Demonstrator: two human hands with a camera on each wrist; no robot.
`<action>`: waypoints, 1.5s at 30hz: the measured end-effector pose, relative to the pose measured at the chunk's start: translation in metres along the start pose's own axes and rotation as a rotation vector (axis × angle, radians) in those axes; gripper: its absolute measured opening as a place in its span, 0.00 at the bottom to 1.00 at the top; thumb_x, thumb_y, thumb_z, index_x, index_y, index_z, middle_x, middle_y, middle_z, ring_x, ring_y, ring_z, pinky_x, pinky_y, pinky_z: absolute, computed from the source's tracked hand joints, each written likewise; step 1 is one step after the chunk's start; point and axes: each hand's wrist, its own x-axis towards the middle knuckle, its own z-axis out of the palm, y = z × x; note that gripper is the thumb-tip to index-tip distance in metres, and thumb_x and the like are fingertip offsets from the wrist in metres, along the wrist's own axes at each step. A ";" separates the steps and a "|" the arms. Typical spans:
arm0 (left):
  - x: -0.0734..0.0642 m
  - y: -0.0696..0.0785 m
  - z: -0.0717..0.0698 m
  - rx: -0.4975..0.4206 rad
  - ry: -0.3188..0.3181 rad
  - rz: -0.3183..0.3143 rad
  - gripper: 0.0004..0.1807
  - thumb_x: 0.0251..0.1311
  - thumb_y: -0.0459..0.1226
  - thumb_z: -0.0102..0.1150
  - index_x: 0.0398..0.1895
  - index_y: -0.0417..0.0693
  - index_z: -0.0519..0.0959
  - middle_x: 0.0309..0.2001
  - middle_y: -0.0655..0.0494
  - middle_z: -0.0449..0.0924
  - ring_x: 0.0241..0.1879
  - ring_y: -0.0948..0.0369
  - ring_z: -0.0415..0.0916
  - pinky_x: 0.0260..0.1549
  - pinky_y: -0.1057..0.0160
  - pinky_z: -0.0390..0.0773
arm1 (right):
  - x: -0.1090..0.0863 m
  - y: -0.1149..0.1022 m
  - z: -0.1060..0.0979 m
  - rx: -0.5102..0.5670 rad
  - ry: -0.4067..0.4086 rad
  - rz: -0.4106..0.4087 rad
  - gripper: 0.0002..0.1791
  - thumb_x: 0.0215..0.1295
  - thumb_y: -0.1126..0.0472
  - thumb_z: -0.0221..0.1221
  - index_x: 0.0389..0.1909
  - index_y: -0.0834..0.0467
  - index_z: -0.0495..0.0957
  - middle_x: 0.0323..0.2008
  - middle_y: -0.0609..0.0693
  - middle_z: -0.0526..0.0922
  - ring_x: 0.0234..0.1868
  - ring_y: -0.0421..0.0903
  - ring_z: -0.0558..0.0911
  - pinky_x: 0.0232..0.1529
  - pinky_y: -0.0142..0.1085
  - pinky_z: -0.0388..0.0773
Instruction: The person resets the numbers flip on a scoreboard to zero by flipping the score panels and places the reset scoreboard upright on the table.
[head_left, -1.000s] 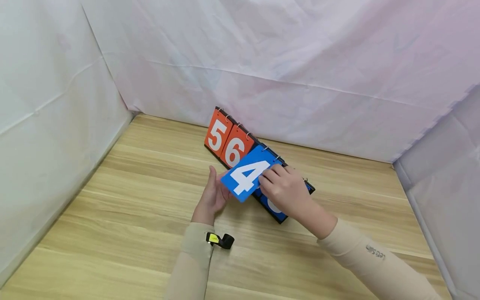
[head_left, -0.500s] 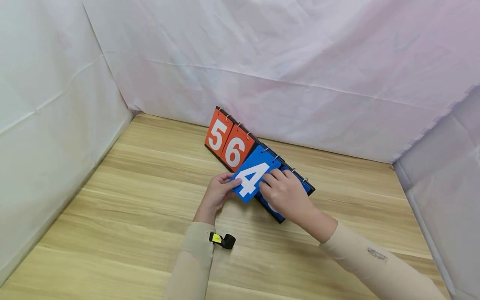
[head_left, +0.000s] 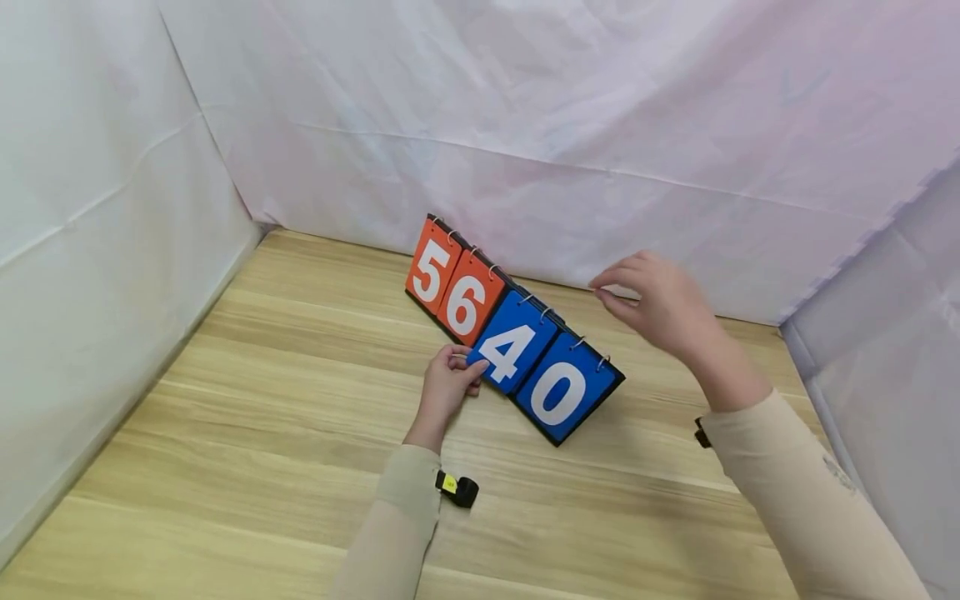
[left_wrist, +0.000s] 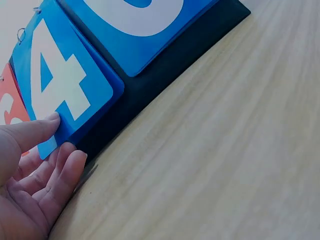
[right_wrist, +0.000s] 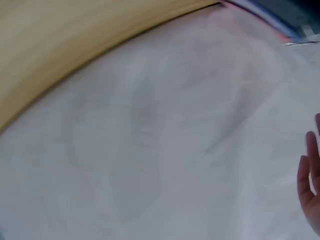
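A flip scoreboard with a black stand (head_left: 624, 380) stands slantwise on the table, its number cards hung on metal rings. Two red cards read 5 (head_left: 431, 271) and 6 (head_left: 465, 305); two blue ones read 4 (head_left: 507, 352) and 0 (head_left: 558, 392). My left hand (head_left: 447, 383) pinches the lower left corner of the blue 4 card, thumb on its face and fingers behind. In the left wrist view that card (left_wrist: 75, 90) lifts slightly off the one beneath. My right hand (head_left: 660, 304) is raised behind and right of the scoreboard, holding nothing, fingers extended and lightly bent.
The wooden table (head_left: 247, 400) carries the scoreboard near its back edge. A white cloth wall (head_left: 525, 100) rises behind, with further cloth walls at left (head_left: 97, 208) and right (head_left: 885, 292). Black wrist devices (head_left: 459, 490) sit on both sleeves.
My right hand has let go of the blue cards and moved up and right. The blue 4 card has come down nearly flat, uncovering the 0. My left hand took hold of its corner.
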 end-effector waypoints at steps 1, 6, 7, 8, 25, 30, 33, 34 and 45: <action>0.000 0.000 0.000 0.010 0.005 0.002 0.17 0.52 0.34 0.67 0.43 0.43 0.72 0.27 0.50 0.74 0.21 0.57 0.77 0.20 0.61 0.81 | 0.002 0.009 0.005 0.035 -0.058 0.044 0.07 0.57 0.66 0.62 0.37 0.58 0.83 0.36 0.53 0.83 0.41 0.53 0.77 0.40 0.48 0.75; -0.001 -0.001 0.001 0.050 0.000 -0.003 0.18 0.53 0.36 0.66 0.45 0.44 0.70 0.26 0.50 0.74 0.17 0.58 0.75 0.18 0.62 0.80 | 0.000 0.050 0.049 0.317 -0.387 0.263 0.14 0.65 0.61 0.57 0.50 0.56 0.78 0.47 0.55 0.79 0.50 0.53 0.75 0.51 0.51 0.71; -0.001 -0.001 0.001 0.057 -0.004 -0.004 0.18 0.54 0.36 0.65 0.45 0.44 0.70 0.26 0.50 0.74 0.17 0.58 0.74 0.18 0.62 0.80 | -0.001 0.056 0.059 0.379 -0.446 0.305 0.16 0.65 0.61 0.56 0.53 0.55 0.76 0.50 0.56 0.78 0.52 0.54 0.74 0.52 0.51 0.71; -0.002 -0.001 0.001 0.060 -0.006 -0.006 0.18 0.54 0.35 0.65 0.46 0.44 0.70 0.26 0.50 0.74 0.17 0.58 0.74 0.18 0.62 0.80 | -0.003 0.061 0.069 0.432 -0.506 0.340 0.18 0.65 0.63 0.56 0.57 0.54 0.74 0.53 0.57 0.76 0.54 0.55 0.73 0.53 0.51 0.71; -0.002 0.003 0.007 0.026 -0.034 -0.005 0.14 0.60 0.34 0.58 0.47 0.44 0.69 0.24 0.49 0.74 0.15 0.60 0.72 0.16 0.62 0.79 | -0.011 0.079 0.104 0.716 -0.777 0.442 0.36 0.57 0.76 0.52 0.68 0.67 0.53 0.62 0.68 0.64 0.62 0.64 0.63 0.56 0.50 0.69; 0.000 0.005 0.005 0.027 -0.026 -0.003 0.13 0.60 0.33 0.57 0.47 0.44 0.69 0.24 0.48 0.75 0.16 0.59 0.72 0.16 0.62 0.79 | -0.010 0.081 0.100 0.776 -0.796 0.433 0.36 0.56 0.73 0.56 0.67 0.67 0.55 0.61 0.66 0.66 0.62 0.61 0.65 0.54 0.47 0.72; 0.002 0.004 0.004 0.026 -0.020 0.001 0.13 0.60 0.33 0.57 0.46 0.45 0.69 0.24 0.49 0.75 0.16 0.59 0.72 0.17 0.62 0.79 | -0.009 0.081 0.100 0.815 -0.803 0.421 0.35 0.57 0.70 0.57 0.66 0.67 0.57 0.59 0.65 0.68 0.61 0.60 0.67 0.52 0.45 0.74; 0.002 0.004 0.003 0.026 -0.019 0.001 0.12 0.60 0.33 0.57 0.46 0.45 0.69 0.24 0.49 0.74 0.16 0.59 0.72 0.17 0.62 0.79 | -0.009 0.081 0.100 0.823 -0.804 0.417 0.34 0.58 0.69 0.58 0.66 0.66 0.58 0.59 0.64 0.69 0.61 0.59 0.68 0.52 0.44 0.74; 0.003 0.000 0.000 0.028 -0.021 -0.014 0.11 0.61 0.34 0.57 0.45 0.44 0.70 0.24 0.48 0.75 0.16 0.59 0.73 0.18 0.62 0.80 | -0.014 0.087 0.109 0.833 -0.548 0.509 0.27 0.71 0.62 0.47 0.68 0.65 0.54 0.63 0.67 0.62 0.60 0.62 0.67 0.57 0.55 0.66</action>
